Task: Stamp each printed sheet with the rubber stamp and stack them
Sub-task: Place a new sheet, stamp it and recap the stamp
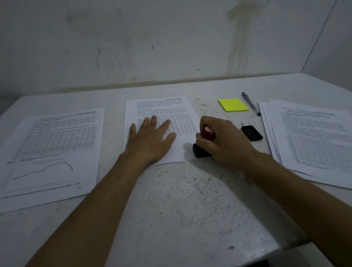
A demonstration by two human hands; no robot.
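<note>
**A:** Where do you stand right now?

**B:** Your left hand point(150, 138) lies flat, fingers straight and spread, pressing the middle sheet point(160, 111) to the tabletop point(190, 206). Your right hand point(222, 142) is curled round the rubber stamp point(203, 143), gripping its red handle, with the black base down at the sheet's lower right corner. Whether the base sits wholly on the paper or partly off its edge, I can't tell.

**A:** How will these things handle?

**B:** The sheet looks thin and limp; I'd judge it slides easily on this smooth top, so keep that flat palm on it while you press. When you lift it, take it by an edge or corner, not the middle. The stamp looks rigid and small; grip the handle upright and press straight down, since a tilt would likely leave a partial mark.

**A:** And what holds what?

**B:** No real containers. The small black ink pad point(251, 133) sits just right of your right hand, apparently open. The loose pile of sheets point(319, 133) at the right looks like your supply; the single sheet on the left point(51, 152) looks like the start of the stack. A yellow sticky-note pad point(233, 105) and a pen point(250, 103) lie behind the ink pad.
</note>
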